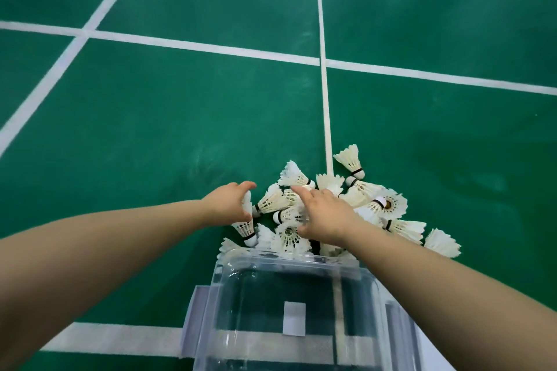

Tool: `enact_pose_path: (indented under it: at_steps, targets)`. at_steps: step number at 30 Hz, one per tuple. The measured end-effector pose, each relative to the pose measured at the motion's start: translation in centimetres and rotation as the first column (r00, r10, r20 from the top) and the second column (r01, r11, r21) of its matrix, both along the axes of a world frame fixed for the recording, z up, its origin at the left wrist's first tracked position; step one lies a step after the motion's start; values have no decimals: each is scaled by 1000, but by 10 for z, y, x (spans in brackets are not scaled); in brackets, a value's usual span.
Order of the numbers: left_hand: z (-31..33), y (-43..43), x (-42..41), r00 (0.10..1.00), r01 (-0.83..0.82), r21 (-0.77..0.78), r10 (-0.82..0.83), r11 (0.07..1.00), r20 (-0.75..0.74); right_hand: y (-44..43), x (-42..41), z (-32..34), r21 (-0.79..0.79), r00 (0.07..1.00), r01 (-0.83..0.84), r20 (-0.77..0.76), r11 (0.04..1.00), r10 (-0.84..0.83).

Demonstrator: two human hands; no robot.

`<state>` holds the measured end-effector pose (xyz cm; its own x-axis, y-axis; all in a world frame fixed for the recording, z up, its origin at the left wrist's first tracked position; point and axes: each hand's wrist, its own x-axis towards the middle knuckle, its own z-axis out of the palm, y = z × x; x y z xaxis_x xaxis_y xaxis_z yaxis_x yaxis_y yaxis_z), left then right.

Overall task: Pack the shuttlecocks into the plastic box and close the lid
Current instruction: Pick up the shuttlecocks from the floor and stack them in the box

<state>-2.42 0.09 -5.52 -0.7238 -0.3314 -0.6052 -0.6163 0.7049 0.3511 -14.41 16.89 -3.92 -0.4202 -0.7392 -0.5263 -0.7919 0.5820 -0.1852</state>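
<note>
**Shuttlecocks: none in the box yet, both hands on the heap**

Nearest to the camera is the clear rectangular plastic box point(301, 266). It's open on top, with nothing inside except a small white paper label point(294, 318) on the bottom. A pale flat panel point(193, 319) pokes out from under the box on both sides. My guess is that's the lid, but I can't be sure.

Right past the box's far rim is the pile of white feather shuttlecocks with black-banded cork tips point(370, 208), and a few feathers touch that rim. So from either grip, the box lies straight back toward the person.

The left hand point(230, 205) is beyond the box's far-left corner, fingers and thumb curled round the feather skirt of one shuttlecock point(245, 224). That shuttlecock's long axis points at the box, cork end nearest it. The right hand point(327, 217) lies palm-down on the middle of the pile, fingers spread and fairly straight. It has no visible hold on anything, though its underside is hidden.

I'd say the left hand goes first: a short pull back over the far rim, then let go.

Farthest from the box, one lone shuttlecock point(351, 159) lies beside a white court line point(327, 117) on the green floor point(150, 114).
</note>
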Motion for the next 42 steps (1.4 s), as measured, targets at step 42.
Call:
enact_pose_path:
  at_steps: [42]
  targets:
    - [128,33,89,822,-92,-233,-58,968,-567,49,52,96,-274,547,804,688,527,-477]
